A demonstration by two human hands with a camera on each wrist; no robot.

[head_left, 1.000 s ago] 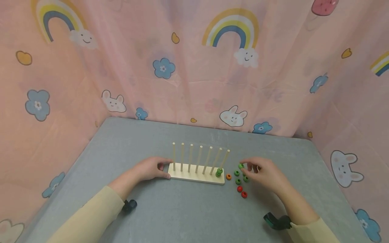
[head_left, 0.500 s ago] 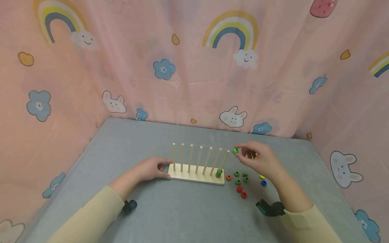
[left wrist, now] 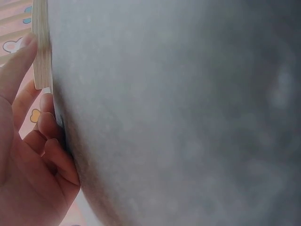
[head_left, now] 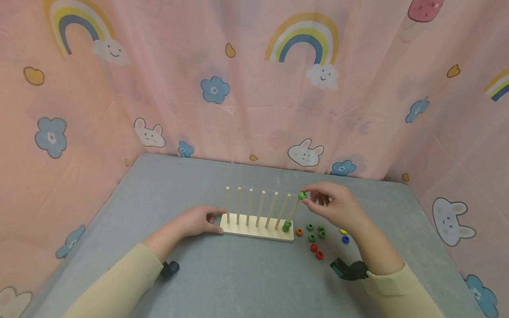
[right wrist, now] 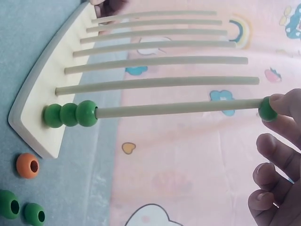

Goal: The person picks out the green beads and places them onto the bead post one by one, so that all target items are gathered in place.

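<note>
A pale wooden peg rack [head_left: 256, 230] with a row of upright pegs stands on the table. My left hand [head_left: 200, 220] holds its left end, the thumb on the front edge in the left wrist view. At the top of the rightmost peg [right wrist: 178, 109], my right hand [head_left: 334, 204] pinches a green bead [right wrist: 267, 111] between thumb and index finger. The bead meets the peg's tip; how far it is over the tip is hidden. Three green beads [right wrist: 69, 114] are stacked at the foot of that peg, while the other pegs are bare.
Right of the rack lie an orange bead [head_left: 299, 232], several loose green beads [head_left: 312, 238] and two red beads [head_left: 313, 247]. Farther right, near my right forearm, are a blue bead [head_left: 345, 240] and a partly hidden yellow bead [head_left: 343, 231]. A pink printed curtain [head_left: 254, 128] hangs behind the grey table.
My right hand has lifted a green bead from the loose group and carried it up and left to the rightmost peg's top. The left hand has stayed on the rack.
</note>
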